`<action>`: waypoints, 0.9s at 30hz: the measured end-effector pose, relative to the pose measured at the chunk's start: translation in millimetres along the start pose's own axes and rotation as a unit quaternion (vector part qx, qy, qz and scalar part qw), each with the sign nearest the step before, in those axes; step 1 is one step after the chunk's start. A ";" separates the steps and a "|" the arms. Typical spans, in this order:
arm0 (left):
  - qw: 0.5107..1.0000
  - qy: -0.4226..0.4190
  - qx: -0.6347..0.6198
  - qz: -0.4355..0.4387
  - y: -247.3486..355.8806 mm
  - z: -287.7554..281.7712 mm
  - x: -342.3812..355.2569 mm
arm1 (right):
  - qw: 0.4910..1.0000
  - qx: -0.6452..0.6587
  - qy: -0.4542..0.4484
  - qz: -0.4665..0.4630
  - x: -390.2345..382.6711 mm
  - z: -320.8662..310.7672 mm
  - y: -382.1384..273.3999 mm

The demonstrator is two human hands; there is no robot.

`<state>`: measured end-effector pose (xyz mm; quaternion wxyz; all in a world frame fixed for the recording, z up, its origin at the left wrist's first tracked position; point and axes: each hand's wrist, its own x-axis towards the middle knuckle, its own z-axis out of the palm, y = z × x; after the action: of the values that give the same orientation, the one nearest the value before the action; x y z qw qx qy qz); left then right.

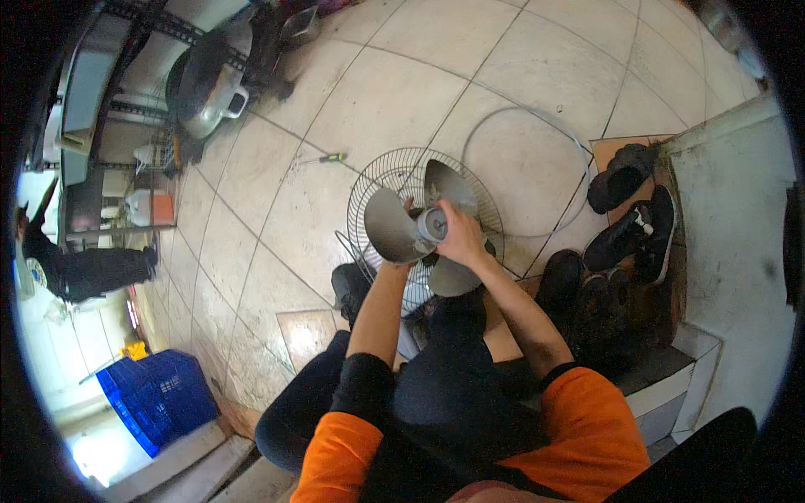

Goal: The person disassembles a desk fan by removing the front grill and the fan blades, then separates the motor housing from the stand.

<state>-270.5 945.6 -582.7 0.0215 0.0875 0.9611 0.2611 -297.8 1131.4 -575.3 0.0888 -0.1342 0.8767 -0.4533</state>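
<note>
A grey fan blade (387, 225) with broad paddles and a round central hub is between my hands, above a round wire fan guard (369, 180). My right hand (461, 241) is closed on the hub's right side. My left hand (408, 204) reaches behind the left paddle, which hides most of it; a bit of finger shows at the paddle's edge beside the hub. Beneath the blade, the fan's body is mostly covered by my arms and legs. Left of the guard, a screwdriver (332, 158) with a green and black handle lies on the tiles.
A thin grey ring (579, 138) lies on the floor right of the guard. Several dark shoes (620, 239) stand along the right wall. To the lower left is a blue plastic crate (163, 394). A person (92, 270) in dark clothes is at the far left, near metal shelving with pots.
</note>
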 end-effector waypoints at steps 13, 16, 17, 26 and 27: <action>0.996 0.019 0.085 -0.002 32.2 7.4 23.8 | 0.995 0.009 -0.001 0.096 -7.3 -19.3 2.8; 0.988 0.060 0.137 0.025 43.4 -5.0 22.7 | 0.997 -0.008 -0.002 0.073 -11.4 -17.6 4.5; 0.987 0.060 0.150 0.019 46.0 -10.0 21.7 | 0.998 -0.013 0.001 0.068 -11.8 -17.0 1.0; 0.986 0.043 0.161 0.012 36.3 -13.0 19.5 | 0.999 -0.023 -0.016 -0.040 -5.8 -33.5 -0.1; 0.986 0.049 0.157 0.024 31.9 -11.7 19.9 | 0.998 -0.031 -0.017 -0.061 -3.0 -36.2 -0.4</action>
<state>-286.1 970.5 -556.4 -0.0460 0.1002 0.9876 0.1117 -304.8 1160.0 -554.1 0.0719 -0.1974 0.8788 -0.4284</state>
